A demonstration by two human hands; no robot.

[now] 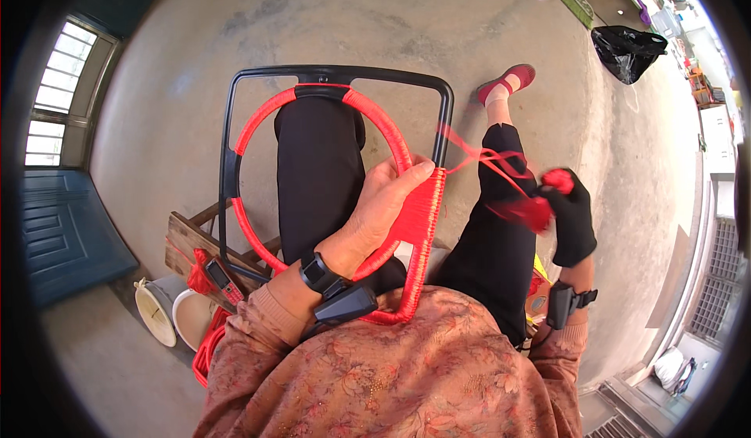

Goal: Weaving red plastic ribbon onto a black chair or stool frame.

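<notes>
At the far left, a barred window (62,98) stands above a blue panelled door (74,231). Nearer, two pale buckets (156,313) sit on the floor beside a wooden bench (183,244), which bears a red handset with keys (224,283); a coil of red cord (205,352) lies close to the person's left side.

In the middle, a black frame (374,73) rests on the person's lap, over the left thigh. A ring (383,123) inside it is mostly wrapped in red, and a tight red wrapping (415,217) joins the ring to the near part of the frame's right side. The bare left hand (383,195) is closed over that wrapping's far end, thumb pressed along the edge; its other fingers are largely hidden.

Loose red strands (489,156) run from there to the right hand (575,215), black-gloved and well apart from the frame, its fingers curled around a red bundle (557,180), partly blurred. Beyond are a red shoe (510,83) on the right foot and, farther right, a black plastic bag (627,51).
</notes>
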